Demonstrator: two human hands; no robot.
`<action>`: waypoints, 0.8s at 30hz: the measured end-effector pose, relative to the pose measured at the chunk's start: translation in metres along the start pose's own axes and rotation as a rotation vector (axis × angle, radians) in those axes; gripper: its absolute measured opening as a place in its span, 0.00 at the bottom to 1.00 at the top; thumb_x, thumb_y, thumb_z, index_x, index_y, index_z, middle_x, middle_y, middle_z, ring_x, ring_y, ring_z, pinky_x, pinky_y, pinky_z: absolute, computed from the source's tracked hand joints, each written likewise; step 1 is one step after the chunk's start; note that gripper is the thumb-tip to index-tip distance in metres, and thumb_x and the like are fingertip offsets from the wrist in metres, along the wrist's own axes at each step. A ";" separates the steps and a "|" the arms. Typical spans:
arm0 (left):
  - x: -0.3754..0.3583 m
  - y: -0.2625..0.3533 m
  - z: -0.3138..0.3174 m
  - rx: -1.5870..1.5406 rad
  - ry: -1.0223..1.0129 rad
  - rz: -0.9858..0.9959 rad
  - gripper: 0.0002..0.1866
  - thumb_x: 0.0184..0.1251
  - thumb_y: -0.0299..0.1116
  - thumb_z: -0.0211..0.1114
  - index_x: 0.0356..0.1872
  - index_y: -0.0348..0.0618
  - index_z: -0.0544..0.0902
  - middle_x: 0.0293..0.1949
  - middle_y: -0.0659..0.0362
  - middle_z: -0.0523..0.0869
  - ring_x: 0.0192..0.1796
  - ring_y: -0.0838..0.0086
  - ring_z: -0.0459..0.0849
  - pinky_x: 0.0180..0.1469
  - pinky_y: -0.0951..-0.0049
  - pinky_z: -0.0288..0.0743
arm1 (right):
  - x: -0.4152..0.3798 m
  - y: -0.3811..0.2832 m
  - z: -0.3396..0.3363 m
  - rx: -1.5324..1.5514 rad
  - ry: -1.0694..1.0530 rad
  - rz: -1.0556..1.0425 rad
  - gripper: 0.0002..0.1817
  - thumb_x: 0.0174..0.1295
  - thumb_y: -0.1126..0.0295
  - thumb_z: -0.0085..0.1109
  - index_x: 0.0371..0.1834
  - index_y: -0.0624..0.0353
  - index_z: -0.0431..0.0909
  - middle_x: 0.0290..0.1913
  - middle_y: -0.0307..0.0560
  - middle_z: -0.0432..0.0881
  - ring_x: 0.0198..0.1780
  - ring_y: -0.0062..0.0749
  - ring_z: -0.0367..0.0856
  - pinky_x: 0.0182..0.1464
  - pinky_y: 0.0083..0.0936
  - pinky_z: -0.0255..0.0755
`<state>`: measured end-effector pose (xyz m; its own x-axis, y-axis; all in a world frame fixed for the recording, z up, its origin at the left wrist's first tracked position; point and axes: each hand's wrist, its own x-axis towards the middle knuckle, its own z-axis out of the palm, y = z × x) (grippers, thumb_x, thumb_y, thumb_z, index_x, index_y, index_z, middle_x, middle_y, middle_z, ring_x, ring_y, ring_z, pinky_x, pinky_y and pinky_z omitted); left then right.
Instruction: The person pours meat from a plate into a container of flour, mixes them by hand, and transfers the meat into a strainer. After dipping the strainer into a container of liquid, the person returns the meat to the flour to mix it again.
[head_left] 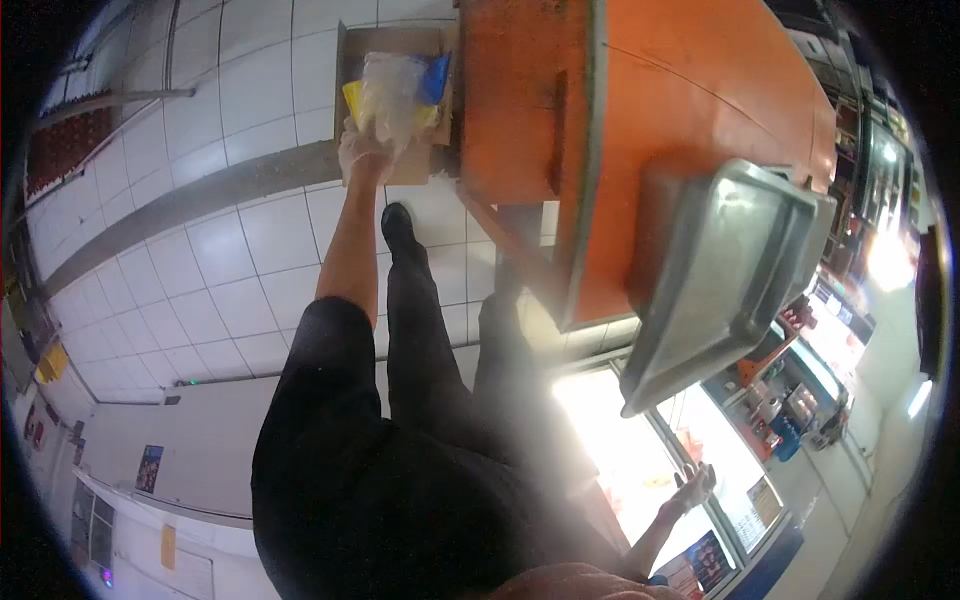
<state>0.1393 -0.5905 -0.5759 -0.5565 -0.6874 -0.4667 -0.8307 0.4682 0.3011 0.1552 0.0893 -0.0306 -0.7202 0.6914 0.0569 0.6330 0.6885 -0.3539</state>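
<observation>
Reaching down and forward with left hand (368, 155) to open cardboard box (350, 60), low by white tiled floor (232, 235), close beside orange table (690, 95). Touching near end of translucent plastic (392, 95), lying at mouth of box. Cannot tell firm grip from light contact, with fingers partly lost against plastic and blurred. Showing next to plastic, inside same box: yellow item (352, 98) on one side, blue item (436, 80) on the other, both partly covered. Too blurred for reading any print. Holding right hand (694, 487) well apart from left, out to the side, in front of brightly lit glass case (620, 430). Open there, with fingers spread and slightly bent, gripping nothing visible. Standing nearer to right hand than to box: large metal tray (735, 265), shallow, with raised rim and bare inner face, at edge of orange table. Showing just behind it, part of second metal tray (822, 235), mostly hidden. Visible below box: dark shoe (398, 222) and dark trouser leg (412, 330), on near side of grey strip (210, 190) crossing floor. Wearing black clothing, with left forearm bare below sleeve (325, 350). Visible beyond tray: shelves with small goods (785, 415), too small and blurred for naming. Glaring strongly around lit case, washing out contents.
</observation>
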 end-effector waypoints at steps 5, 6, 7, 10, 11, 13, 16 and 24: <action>-0.090 -0.048 0.007 -0.182 0.236 0.219 0.35 0.63 0.43 0.70 0.71 0.49 0.69 0.69 0.46 0.72 0.73 0.51 0.69 0.72 0.53 0.65 | 0.026 0.080 -0.004 0.180 -0.076 0.177 0.24 0.71 0.54 0.58 0.63 0.56 0.71 0.53 0.48 0.78 0.42 0.36 0.82 0.36 0.33 0.79; -0.113 -0.056 0.003 -0.204 0.222 0.303 0.37 0.63 0.40 0.71 0.73 0.48 0.68 0.70 0.44 0.71 0.73 0.51 0.68 0.74 0.53 0.61 | 0.038 0.104 -0.006 0.252 -0.088 0.191 0.23 0.71 0.55 0.58 0.62 0.56 0.71 0.52 0.47 0.78 0.41 0.35 0.81 0.35 0.33 0.78; -0.135 -0.082 0.024 -0.312 0.243 0.312 0.38 0.63 0.37 0.71 0.74 0.47 0.66 0.71 0.44 0.70 0.74 0.51 0.66 0.76 0.55 0.58 | 0.050 0.127 -0.003 0.338 -0.084 0.200 0.22 0.71 0.55 0.57 0.61 0.56 0.71 0.51 0.46 0.79 0.40 0.35 0.81 0.35 0.33 0.77; -0.223 -0.086 0.007 -0.137 0.217 0.111 0.36 0.61 0.38 0.72 0.69 0.38 0.71 0.68 0.43 0.74 0.70 0.49 0.72 0.73 0.55 0.64 | 0.088 0.146 0.005 0.439 -0.093 0.219 0.22 0.71 0.56 0.59 0.60 0.57 0.72 0.49 0.45 0.80 0.38 0.35 0.81 0.35 0.32 0.78; -0.244 -0.103 0.008 -0.007 0.201 0.131 0.37 0.62 0.39 0.72 0.71 0.39 0.70 0.67 0.43 0.75 0.69 0.51 0.73 0.71 0.55 0.67 | 0.102 0.137 0.007 0.474 -0.103 0.212 0.22 0.71 0.56 0.60 0.60 0.58 0.73 0.49 0.45 0.80 0.37 0.34 0.81 0.35 0.32 0.78; -0.293 -0.127 0.027 -0.160 0.270 -0.018 0.36 0.60 0.40 0.73 0.69 0.42 0.71 0.61 0.43 0.80 0.66 0.48 0.77 0.69 0.55 0.70 | 0.143 0.125 0.015 0.556 -0.120 0.166 0.21 0.69 0.57 0.63 0.58 0.59 0.76 0.48 0.45 0.82 0.38 0.32 0.82 0.35 0.29 0.79; -0.406 -0.090 -0.005 -0.074 0.247 -0.278 0.34 0.63 0.39 0.71 0.69 0.39 0.71 0.56 0.43 0.82 0.58 0.48 0.82 0.61 0.55 0.74 | 0.239 0.143 0.043 0.610 -0.162 -0.138 0.20 0.69 0.59 0.64 0.55 0.62 0.78 0.47 0.45 0.83 0.39 0.27 0.82 0.36 0.25 0.80; -0.585 -0.040 0.110 0.063 -0.087 -0.045 0.30 0.62 0.40 0.70 0.62 0.38 0.75 0.55 0.39 0.83 0.56 0.46 0.83 0.60 0.55 0.75 | 0.383 -0.110 0.092 0.672 -0.625 -0.663 0.22 0.65 0.60 0.69 0.56 0.63 0.80 0.48 0.48 0.86 0.49 0.27 0.86 0.50 0.25 0.78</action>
<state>0.4995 -0.1467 -0.4063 -0.5130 -0.6588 -0.5502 -0.8512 0.4734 0.2268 -0.2163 0.2577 -0.0556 -0.9919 -0.1265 0.0102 -0.0716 0.4915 -0.8679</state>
